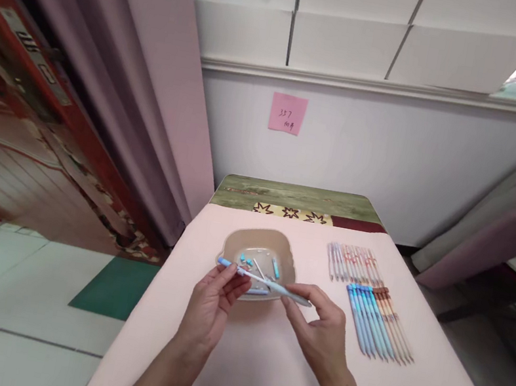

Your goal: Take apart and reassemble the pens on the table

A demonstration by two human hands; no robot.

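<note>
Over a beige tub (281, 245), a pen in parts is held between my two hands. My left hand (209, 307) pinches its blue upper piece (227, 263), from which a thin white refill (257, 277) runs to the right. Closed on the pale blue-grey pen barrel (293, 294) is my right hand (322, 331), thumb below and forefinger above. The refill's right end meets the barrel; how far it goes inside I cannot tell. In the tub lie a turquoise pen part (275, 268), a white stick (258, 268), a blue barrel (257, 291) and several small bits.
Right of the tub, finished-looking pens lie in two rows: pale ones with reddish prints (355, 263) behind, blue (367, 322) and brown-topped pens (395, 323) nearer. A pink cloth (248, 364) covers the table. A pink note (288, 114) is stuck to the wall behind.
</note>
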